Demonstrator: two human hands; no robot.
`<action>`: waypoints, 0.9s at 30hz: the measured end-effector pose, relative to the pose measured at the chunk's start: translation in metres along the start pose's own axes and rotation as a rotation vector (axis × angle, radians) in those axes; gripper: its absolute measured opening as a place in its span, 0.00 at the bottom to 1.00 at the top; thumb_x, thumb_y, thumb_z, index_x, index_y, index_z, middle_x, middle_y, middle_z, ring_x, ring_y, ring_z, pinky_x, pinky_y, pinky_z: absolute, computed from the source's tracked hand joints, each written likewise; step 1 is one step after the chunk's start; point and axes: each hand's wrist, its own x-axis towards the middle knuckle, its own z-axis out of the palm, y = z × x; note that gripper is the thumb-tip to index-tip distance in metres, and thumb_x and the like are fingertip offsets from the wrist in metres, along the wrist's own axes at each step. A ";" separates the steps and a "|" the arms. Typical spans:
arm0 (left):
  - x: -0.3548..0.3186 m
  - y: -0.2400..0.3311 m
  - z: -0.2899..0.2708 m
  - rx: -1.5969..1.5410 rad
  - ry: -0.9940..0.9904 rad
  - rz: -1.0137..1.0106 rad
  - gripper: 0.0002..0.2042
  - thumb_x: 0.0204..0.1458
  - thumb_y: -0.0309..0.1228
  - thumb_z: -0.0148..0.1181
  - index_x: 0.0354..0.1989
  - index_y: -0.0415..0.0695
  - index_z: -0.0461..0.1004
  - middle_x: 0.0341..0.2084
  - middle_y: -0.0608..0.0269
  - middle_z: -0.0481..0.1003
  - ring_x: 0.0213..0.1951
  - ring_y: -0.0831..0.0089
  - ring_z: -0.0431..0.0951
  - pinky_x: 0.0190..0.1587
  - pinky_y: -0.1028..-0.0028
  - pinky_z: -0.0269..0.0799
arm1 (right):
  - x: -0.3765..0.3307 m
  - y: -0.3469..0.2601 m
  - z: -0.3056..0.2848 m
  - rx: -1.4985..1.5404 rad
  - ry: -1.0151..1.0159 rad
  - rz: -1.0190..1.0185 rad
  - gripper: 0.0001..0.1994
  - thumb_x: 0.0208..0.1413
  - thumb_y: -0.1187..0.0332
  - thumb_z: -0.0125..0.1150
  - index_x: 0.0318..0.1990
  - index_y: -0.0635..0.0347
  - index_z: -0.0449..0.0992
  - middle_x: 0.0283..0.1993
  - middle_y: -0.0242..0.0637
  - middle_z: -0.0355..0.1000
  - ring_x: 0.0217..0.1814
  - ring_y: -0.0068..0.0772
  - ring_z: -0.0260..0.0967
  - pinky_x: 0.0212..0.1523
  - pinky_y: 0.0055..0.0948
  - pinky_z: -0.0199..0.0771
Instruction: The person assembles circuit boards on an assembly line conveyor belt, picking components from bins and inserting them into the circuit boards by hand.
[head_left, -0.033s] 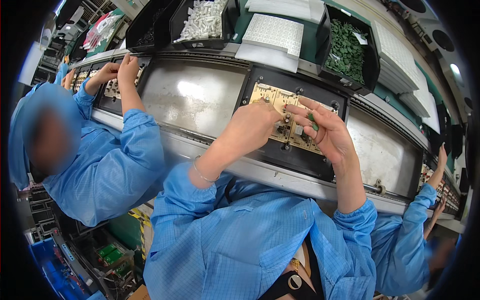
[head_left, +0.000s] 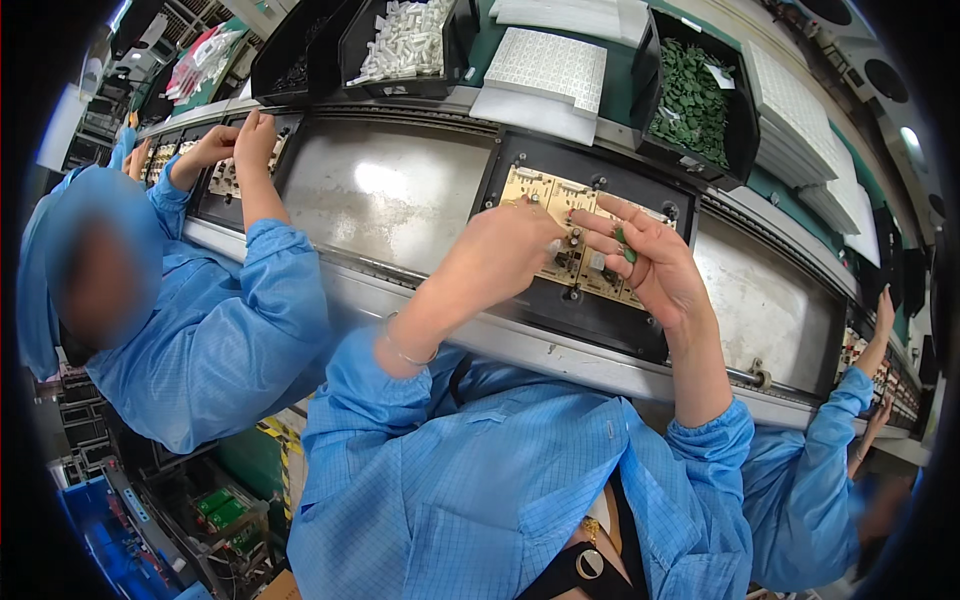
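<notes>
Both hands reach forward close together, left hand (head_left: 505,250) curled downward, right hand (head_left: 650,262) fingers spread.

An electronics assembly line in a factory: a long metal conveyor (head_left: 400,195) carries tan circuit boards (head_left: 575,235) in black carriers, black bins hold white parts (head_left: 405,40) and green parts (head_left: 695,100), white trays (head_left: 550,65) lie behind, and workers in blue anti-static coats (head_left: 220,330) sit side by side along it

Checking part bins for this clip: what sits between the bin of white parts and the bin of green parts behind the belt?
In the head view, a white gridded tray lies between the white-parts bin and the green-parts bin, on the green shelf.
</notes>
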 end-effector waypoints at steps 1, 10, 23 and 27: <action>-0.001 -0.002 -0.004 0.000 -0.002 0.001 0.09 0.48 0.22 0.62 0.38 0.41 0.81 0.32 0.52 0.80 0.38 0.53 0.82 0.42 0.59 0.79 | -0.001 0.001 0.000 0.001 0.001 -0.001 0.27 0.70 0.68 0.55 0.69 0.77 0.58 0.63 0.59 0.71 0.50 0.30 0.79 0.41 0.19 0.85; -0.013 -0.013 -0.035 -0.041 -0.029 -0.260 0.07 0.46 0.18 0.62 0.34 0.39 0.82 0.38 0.56 0.80 0.41 0.52 0.81 0.45 0.60 0.78 | -0.002 0.004 -0.010 -0.425 -0.002 -0.060 0.11 0.65 0.70 0.63 0.51 0.64 0.77 0.35 0.37 0.82 0.22 0.10 0.66 0.19 0.10 0.61; -0.009 -0.014 -0.018 -0.001 -0.132 -0.224 0.13 0.46 0.14 0.59 0.41 0.41 0.78 0.39 0.53 0.78 0.41 0.50 0.80 0.44 0.58 0.76 | -0.006 0.023 0.009 -1.360 0.203 -0.533 0.07 0.56 0.80 0.64 0.41 0.64 0.81 0.33 0.39 0.80 0.29 0.26 0.74 0.32 0.26 0.72; -0.007 -0.011 -0.022 -0.042 -0.155 -0.233 0.13 0.47 0.15 0.60 0.42 0.41 0.77 0.40 0.53 0.78 0.43 0.51 0.80 0.46 0.58 0.76 | -0.002 0.032 0.008 -1.527 0.183 -0.654 0.06 0.55 0.78 0.65 0.41 0.64 0.81 0.35 0.45 0.77 0.33 0.44 0.77 0.35 0.35 0.74</action>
